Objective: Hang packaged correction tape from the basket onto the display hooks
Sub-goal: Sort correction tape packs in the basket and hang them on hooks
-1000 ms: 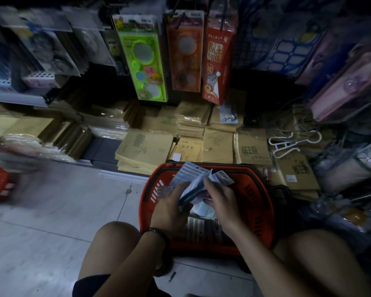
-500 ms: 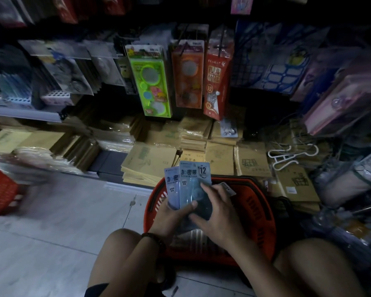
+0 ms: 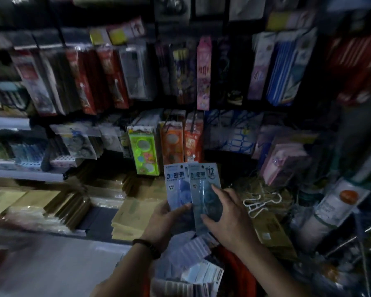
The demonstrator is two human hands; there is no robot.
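Observation:
Two blue correction tape packs (image 3: 193,185) are held upright in front of me, overlapping like a fan. My left hand (image 3: 165,224) grips their lower left part with the thumb across the front. My right hand (image 3: 229,217) pinches the right pack, a card marked 12, at its lower right. The red basket (image 3: 238,266) lies below my forearms, mostly hidden, with several more packs (image 3: 193,273) loose inside it. Display hooks on the dark wall above carry hanging goods; the hooks themselves are hard to make out.
A green stencil pack (image 3: 144,153) and orange packs (image 3: 172,142) hang just behind the held cards. Stacks of tan notebooks (image 3: 135,209) lie on the low shelf. White hangers (image 3: 259,203) rest at the right. Pale floor (image 3: 51,266) spreads at lower left.
The view has tilted up towards the hanging display. Both hands have lifted the packs out of the basket and raised them, upright, closer to the hung goods.

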